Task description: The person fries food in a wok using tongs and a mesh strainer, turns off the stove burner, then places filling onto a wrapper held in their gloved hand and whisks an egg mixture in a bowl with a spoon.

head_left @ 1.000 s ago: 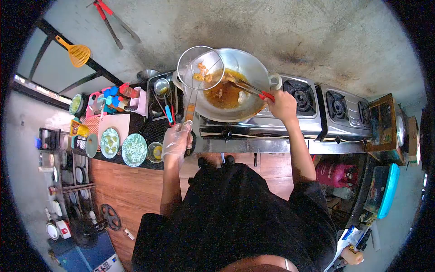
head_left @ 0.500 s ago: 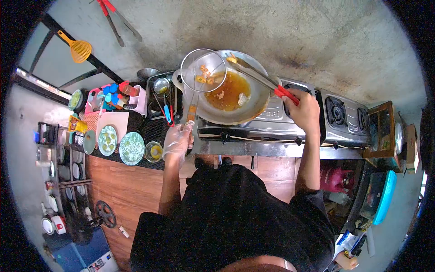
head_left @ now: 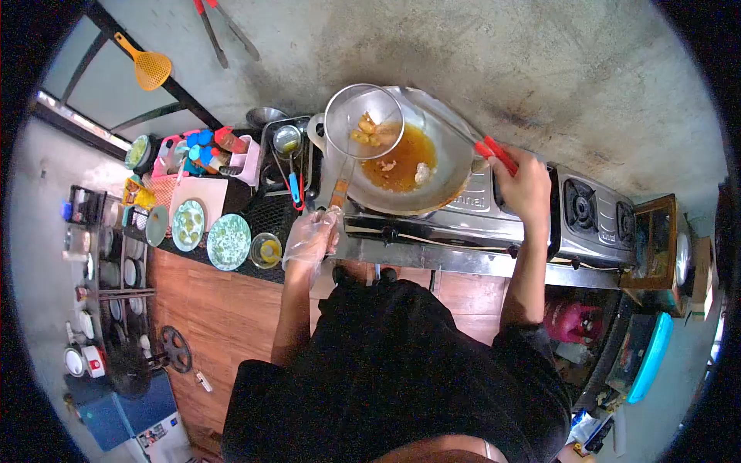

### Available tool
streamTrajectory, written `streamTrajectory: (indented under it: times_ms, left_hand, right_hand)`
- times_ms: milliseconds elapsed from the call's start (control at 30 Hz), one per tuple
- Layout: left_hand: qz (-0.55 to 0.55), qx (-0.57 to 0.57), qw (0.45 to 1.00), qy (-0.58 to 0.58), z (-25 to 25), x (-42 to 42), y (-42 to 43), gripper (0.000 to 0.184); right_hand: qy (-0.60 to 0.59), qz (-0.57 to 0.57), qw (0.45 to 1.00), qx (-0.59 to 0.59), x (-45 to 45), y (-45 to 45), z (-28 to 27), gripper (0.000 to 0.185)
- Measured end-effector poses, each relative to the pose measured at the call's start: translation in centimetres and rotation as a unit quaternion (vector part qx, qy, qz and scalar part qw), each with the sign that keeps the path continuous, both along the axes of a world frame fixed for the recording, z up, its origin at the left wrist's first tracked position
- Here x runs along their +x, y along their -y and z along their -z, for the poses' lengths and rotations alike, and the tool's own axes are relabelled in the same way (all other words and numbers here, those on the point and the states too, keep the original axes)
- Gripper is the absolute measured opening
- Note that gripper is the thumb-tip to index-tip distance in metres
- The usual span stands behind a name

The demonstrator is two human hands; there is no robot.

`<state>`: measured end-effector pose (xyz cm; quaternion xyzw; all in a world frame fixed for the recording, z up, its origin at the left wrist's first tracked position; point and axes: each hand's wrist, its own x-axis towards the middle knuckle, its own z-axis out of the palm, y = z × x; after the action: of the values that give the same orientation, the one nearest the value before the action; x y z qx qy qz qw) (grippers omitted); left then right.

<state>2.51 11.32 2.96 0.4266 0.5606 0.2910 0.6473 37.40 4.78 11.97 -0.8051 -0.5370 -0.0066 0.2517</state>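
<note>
My left hand (head_left: 310, 238), in a clear plastic glove, is closed round the wooden handle of a wire-mesh strainer (head_left: 378, 100). The strainer hangs over the left side of a wide wok (head_left: 454, 158) and holds golden fried pieces (head_left: 366, 133). Brown oil (head_left: 417, 147) lies in the wok, with a pale piece (head_left: 422, 173) and small bits in it. In my bare right hand (head_left: 528, 187) are metal tongs with red handles (head_left: 495, 152), reaching over the wok's far right rim. Their tips are hard to make out.
The wok sits on a gas stove (head_left: 432, 224); another burner (head_left: 580, 202) is to the right. At left are a small ladle (head_left: 287, 140), a green-patterned plate (head_left: 229, 242), a second plate (head_left: 187, 225) and a small bowl (head_left: 266, 251). Behind rises a concrete wall (head_left: 502, 54).
The tongs have drawn back from the far left of the wok, where they held a fried piece. More golden pieces lie in the strainer. The whole view has shifted slightly.
</note>
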Motion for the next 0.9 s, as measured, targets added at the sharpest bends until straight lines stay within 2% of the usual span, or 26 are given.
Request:
streamTrajectory:
  times_ms: [67, 167, 267, 300, 500, 800, 900]
  left_hand:
    - [-0.011, 0.008, 1.0, 0.017, 0.0, -0.2, -0.1, 0.022]
    - [-0.046, 0.003, 0.999, 0.02, -1.2, -0.2, -0.3, 0.023]
    - [-0.035, -0.004, 0.999, 0.003, -1.2, -0.8, -0.9, 0.023]
    - [-0.04, 0.009, 0.999, 0.005, -1.4, -0.8, -0.8, 0.023]
    - [-0.032, 0.001, 0.999, 0.028, -0.6, -1.4, -1.2, 0.024]
    - [-0.031, 0.006, 0.999, -0.007, -1.3, -1.0, -0.8, 0.025]
    - [-0.04, 0.019, 0.999, 0.018, -0.6, -1.1, -0.8, 0.023]
  right_hand:
    - [0.032, 0.004, 0.999, 0.002, 0.3, -0.2, 0.0, 0.033]
    - [0.053, 0.017, 0.991, -0.12, 0.8, -1.8, 3.2, 0.033]
    - [0.103, -0.045, 0.987, -0.113, 0.2, -3.1, 6.2, 0.033]
    - [0.087, -0.062, 0.988, -0.11, -0.2, -3.2, 6.7, 0.033]
    - [0.096, -0.084, 0.983, -0.131, -0.4, -5.2, 8.9, 0.029]
    - [0.101, -0.099, 0.985, -0.098, 0.3, -5.2, 9.3, 0.025]
    - [0.082, -0.085, 0.986, -0.116, 0.6, -4.1, 8.4, 0.023]
